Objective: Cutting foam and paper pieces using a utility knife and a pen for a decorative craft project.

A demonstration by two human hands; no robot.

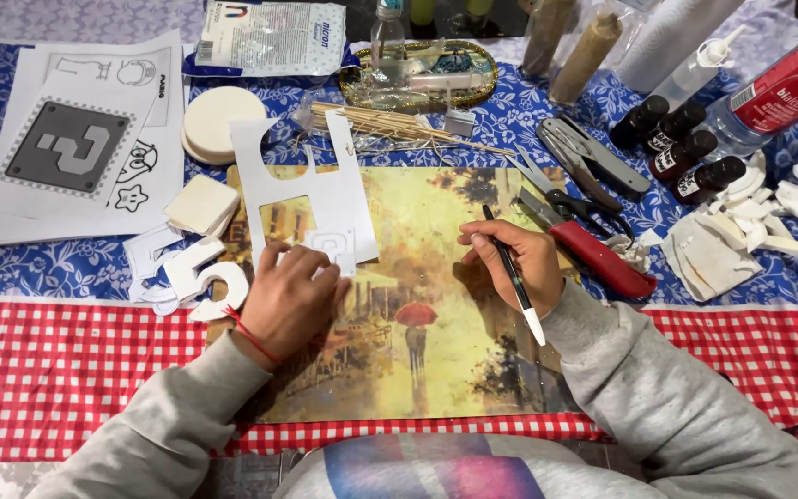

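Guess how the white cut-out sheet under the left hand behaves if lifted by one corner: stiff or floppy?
Probably light and fairly stiff: the white cut-out sheet lies flat with crisp edges, like thin foam board. Its window holes and narrow strips look like weak spots that could bend or snap. The left hand presses its lower edge onto the glossy painted mat, so it may slide if released.

Beyond my right hand (519, 263) I count four dark dropper bottles (681, 151); near my left hand (288, 300), two printed sheets (76, 148), one foam numeral (205, 273) and two foam rounds (219, 125).
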